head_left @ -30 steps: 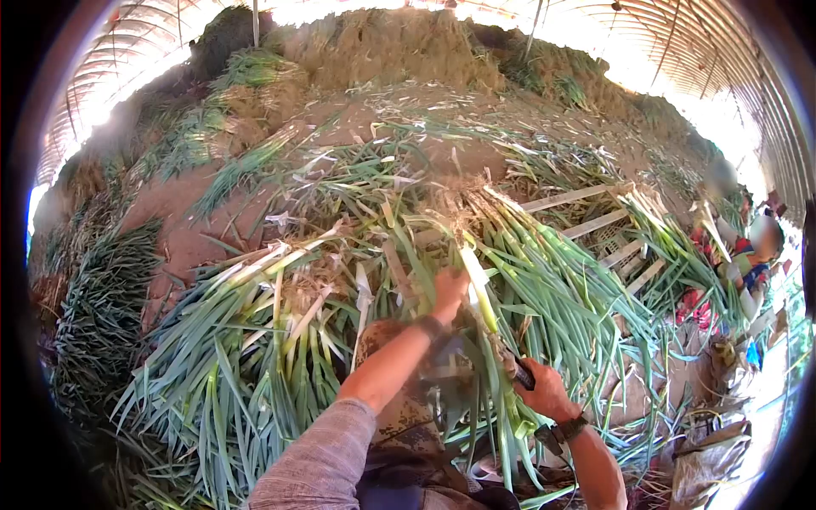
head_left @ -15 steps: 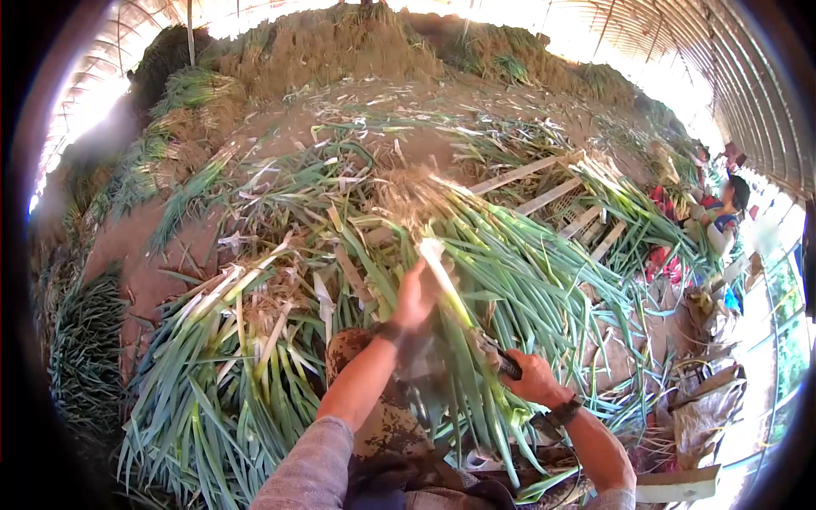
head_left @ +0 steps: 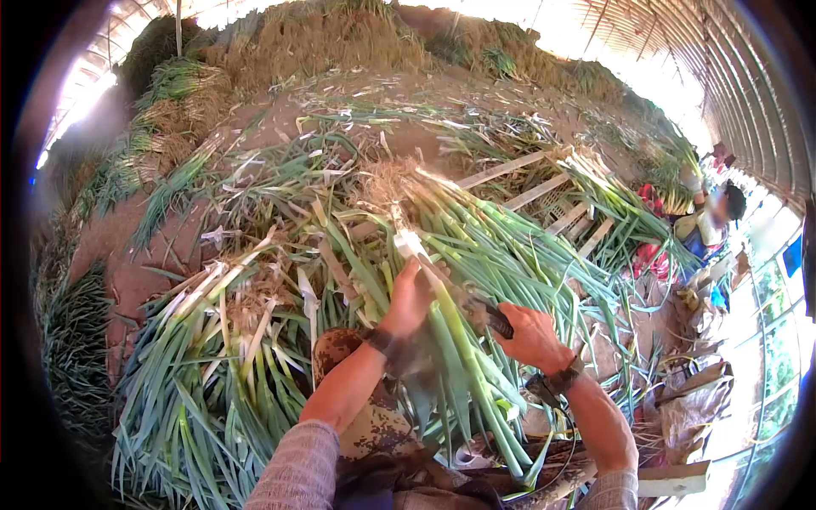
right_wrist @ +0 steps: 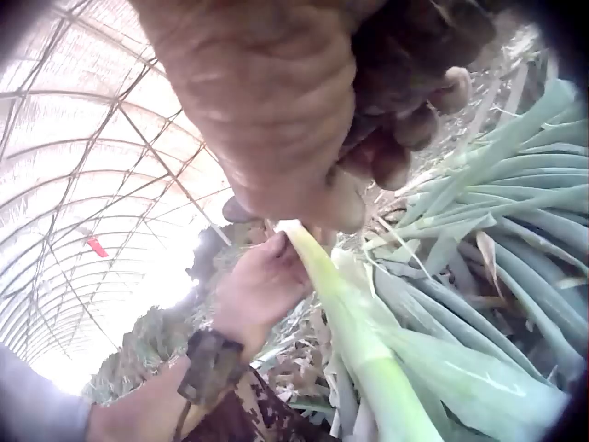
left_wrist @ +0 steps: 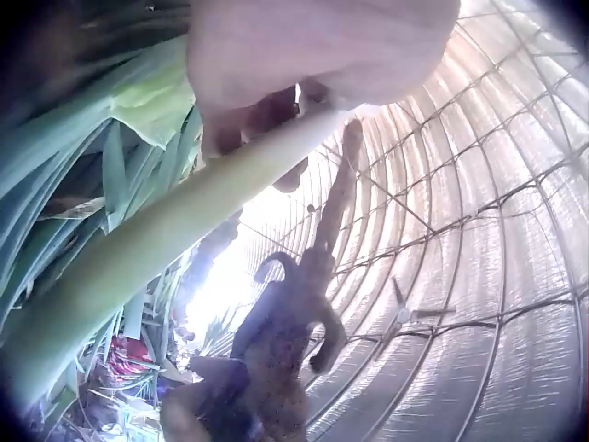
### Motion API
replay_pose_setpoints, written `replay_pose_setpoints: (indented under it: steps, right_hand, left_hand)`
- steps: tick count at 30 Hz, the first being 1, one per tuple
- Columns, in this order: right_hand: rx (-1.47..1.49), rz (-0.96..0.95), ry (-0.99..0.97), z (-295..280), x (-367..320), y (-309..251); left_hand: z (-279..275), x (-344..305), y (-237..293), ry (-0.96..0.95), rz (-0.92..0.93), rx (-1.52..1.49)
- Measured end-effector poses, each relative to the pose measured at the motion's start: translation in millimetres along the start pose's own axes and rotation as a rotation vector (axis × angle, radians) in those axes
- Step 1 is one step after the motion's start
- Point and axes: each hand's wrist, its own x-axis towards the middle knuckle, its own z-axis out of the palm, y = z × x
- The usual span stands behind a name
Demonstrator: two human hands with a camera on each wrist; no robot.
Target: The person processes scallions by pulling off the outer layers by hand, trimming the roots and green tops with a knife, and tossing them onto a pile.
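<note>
My left hand (head_left: 410, 297) grips a large green onion (head_left: 455, 327) close to its white root end. Its green leaves slant down to the right over my lap. My right hand (head_left: 535, 338) holds the dark handle of an air blow gun (left_wrist: 281, 336), whose narrow nozzle points at the white end beside my left fingers. In the right wrist view the right hand (right_wrist: 267, 110) covers most of the tool, and the stalk (right_wrist: 368, 364) runs below it from the left hand (right_wrist: 262, 290).
A bundle of green onions (head_left: 501, 234) lies right of the stalk, another pile (head_left: 204, 374) to the left. Wooden slats (head_left: 544, 191) stand behind. Peeled scraps (head_left: 314, 170) litter the soil. A person (head_left: 714, 221) sits at the far right. Stacked onions (head_left: 323, 42) line the back.
My right hand has moved up and left with the blow gun, nearer my left hand. The left hand keeps its grip on the onion. The head view has swung to the right.
</note>
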Motion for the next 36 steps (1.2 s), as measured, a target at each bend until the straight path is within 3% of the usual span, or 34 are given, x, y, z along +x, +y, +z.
replay_pose_setpoints:
  steps: [1,3,5,13,16,18,22,28,29,30,33,36]
  right_hand:
    - [-0.025,0.02,-0.094,-5,7,-3]
    - [-0.007,0.036,-0.101,-11,20,-10]
    - [-0.064,0.014,-0.015,-9,30,-9]
    - [-0.119,-0.031,-0.061,-8,53,-10]
    - [-0.093,-0.051,0.033,-9,55,-10]
    - [-0.164,-0.028,-0.129,-13,55,-9]
    - [-0.167,0.008,-0.161,-17,52,-6]
    - [-0.009,-0.078,0.062,-7,48,-4]
    - [-0.054,-0.037,-0.017,-7,50,-2]
    - [-0.097,0.006,-0.098,-6,50,1]
    - [-0.19,0.01,-0.203,-6,52,16]
    - [-0.111,0.044,-0.075,-9,55,15]
  left_hand:
    - [0,0,-1,0.001,0.048,0.065]
    - [-4,1,-4,0.019,0.056,0.089]
    - [-4,3,-5,0.036,0.064,0.112]
    - [-9,2,-4,0.074,0.05,0.035]
    - [10,-11,3,0.079,0.072,0.029]
    - [10,-9,4,0.086,0.069,0.037]
    - [4,-7,0,0.096,0.045,-0.026]
    - [11,-9,10,0.062,-0.041,-0.109]
    - [14,-9,10,0.041,-0.049,-0.081]
    - [15,-10,8,0.172,-0.055,-0.081]
    - [12,-13,9,0.093,-0.058,-0.072]
    - [12,-13,7,0.1,-0.036,-0.042]
